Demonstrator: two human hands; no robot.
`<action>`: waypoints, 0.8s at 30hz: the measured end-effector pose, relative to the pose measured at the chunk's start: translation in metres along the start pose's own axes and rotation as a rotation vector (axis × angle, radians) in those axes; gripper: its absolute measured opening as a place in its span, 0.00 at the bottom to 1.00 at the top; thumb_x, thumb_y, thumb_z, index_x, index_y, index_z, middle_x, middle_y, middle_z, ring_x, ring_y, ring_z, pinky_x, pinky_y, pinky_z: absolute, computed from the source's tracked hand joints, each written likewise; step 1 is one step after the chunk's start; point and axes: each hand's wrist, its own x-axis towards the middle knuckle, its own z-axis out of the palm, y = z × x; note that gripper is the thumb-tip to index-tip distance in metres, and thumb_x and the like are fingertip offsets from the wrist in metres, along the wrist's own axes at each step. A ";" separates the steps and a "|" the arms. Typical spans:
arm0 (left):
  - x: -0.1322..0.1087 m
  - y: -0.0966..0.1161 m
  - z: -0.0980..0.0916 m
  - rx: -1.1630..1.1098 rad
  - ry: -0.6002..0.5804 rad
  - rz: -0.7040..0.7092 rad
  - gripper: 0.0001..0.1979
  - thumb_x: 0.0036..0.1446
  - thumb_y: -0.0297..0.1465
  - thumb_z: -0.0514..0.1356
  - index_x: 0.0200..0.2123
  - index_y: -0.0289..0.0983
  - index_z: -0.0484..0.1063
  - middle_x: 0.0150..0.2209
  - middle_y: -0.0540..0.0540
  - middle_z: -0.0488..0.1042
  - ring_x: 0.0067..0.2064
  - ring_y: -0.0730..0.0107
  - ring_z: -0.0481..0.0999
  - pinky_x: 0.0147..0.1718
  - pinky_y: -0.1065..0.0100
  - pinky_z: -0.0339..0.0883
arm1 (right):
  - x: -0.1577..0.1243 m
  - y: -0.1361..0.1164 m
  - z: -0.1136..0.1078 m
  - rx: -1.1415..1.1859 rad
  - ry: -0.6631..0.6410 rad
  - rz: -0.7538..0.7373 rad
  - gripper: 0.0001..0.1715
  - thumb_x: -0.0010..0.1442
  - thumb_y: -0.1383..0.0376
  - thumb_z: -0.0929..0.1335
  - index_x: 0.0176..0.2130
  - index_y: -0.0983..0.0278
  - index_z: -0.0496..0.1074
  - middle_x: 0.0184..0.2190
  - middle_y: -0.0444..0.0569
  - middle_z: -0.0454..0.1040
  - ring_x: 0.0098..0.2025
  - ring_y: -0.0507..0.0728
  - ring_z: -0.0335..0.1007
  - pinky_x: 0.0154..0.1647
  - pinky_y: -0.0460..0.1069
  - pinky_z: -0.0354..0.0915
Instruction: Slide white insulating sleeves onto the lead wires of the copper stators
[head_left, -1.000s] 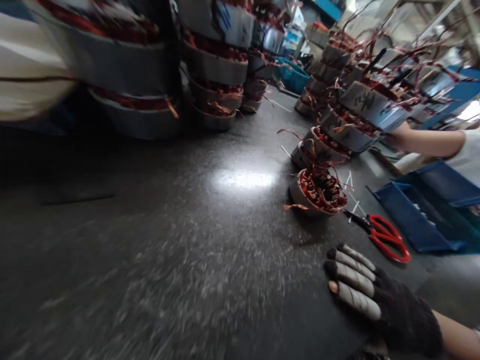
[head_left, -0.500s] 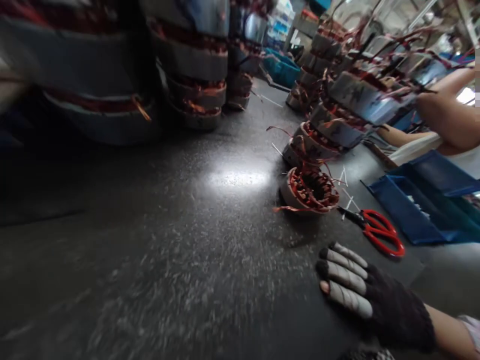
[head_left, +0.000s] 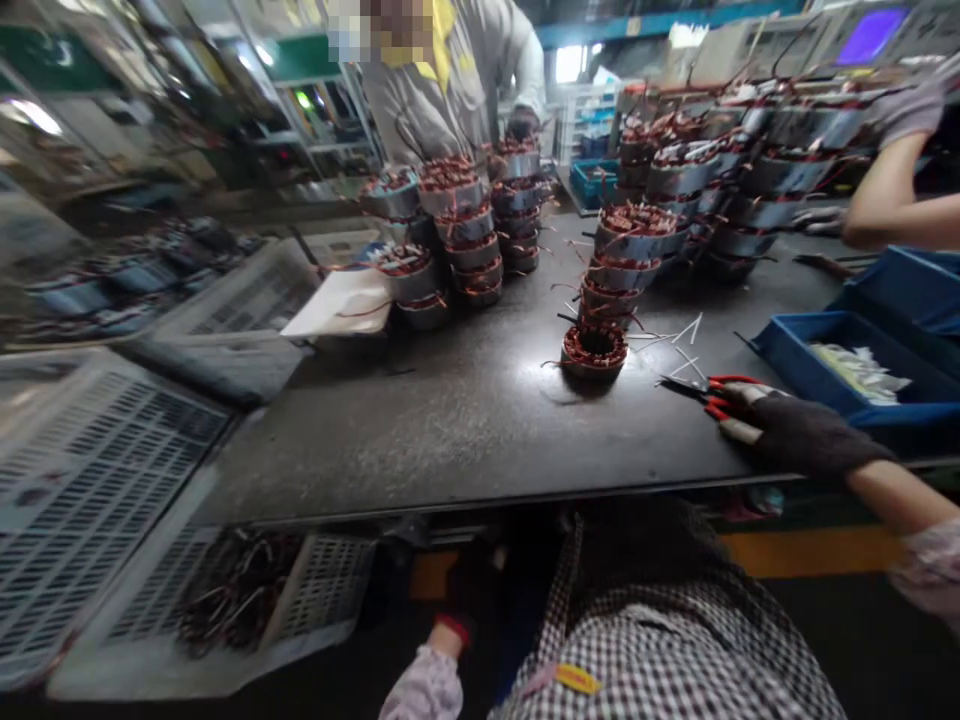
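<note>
My right hand, in a dark glove with pale fingers, is closed on the red handles of the scissors near the table's front right. The dark blades point left toward a single copper-wound stator standing apart on the table. My left hand, in a dark glove with a red cuff, hangs below the table's front edge. Shadow and blur hide its fingers. Several thin white sticks lie just beyond the blades.
Stacked stators stand on the dark table. Blue bins sit at right, white plastic crates at left. Across the table is a person in grey; another person's bent arm shows at right.
My view has lifted and drawn back, now taking in the crates and the checked apron. My right hand, earlier flat and empty on the table, has taken hold of the scissors.
</note>
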 end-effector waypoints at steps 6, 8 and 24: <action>-0.008 0.072 0.004 -0.464 0.012 0.331 0.34 0.71 0.56 0.61 0.75 0.62 0.88 0.70 0.51 0.89 0.71 0.48 0.91 0.74 0.57 0.83 | -0.018 -0.064 0.013 -0.057 0.019 -0.085 0.25 0.77 0.53 0.75 0.64 0.65 0.85 0.59 0.69 0.90 0.58 0.74 0.88 0.60 0.61 0.76; 0.003 0.102 -0.011 -0.378 0.107 0.413 0.38 0.77 0.56 0.57 0.82 0.52 0.82 0.77 0.45 0.84 0.79 0.50 0.84 0.82 0.58 0.74 | -0.017 -0.138 0.024 0.017 0.033 -0.144 0.21 0.79 0.53 0.75 0.61 0.65 0.84 0.59 0.67 0.90 0.58 0.72 0.87 0.63 0.60 0.76; 0.120 -0.052 -0.147 0.243 0.423 -0.096 0.26 0.77 0.31 0.52 0.59 0.41 0.92 0.62 0.31 0.92 0.68 0.35 0.90 0.83 0.26 0.69 | 0.130 -0.120 -0.088 0.254 0.772 -0.421 0.34 0.78 0.55 0.75 0.75 0.68 0.79 0.77 0.72 0.81 0.82 0.76 0.76 0.89 0.74 0.66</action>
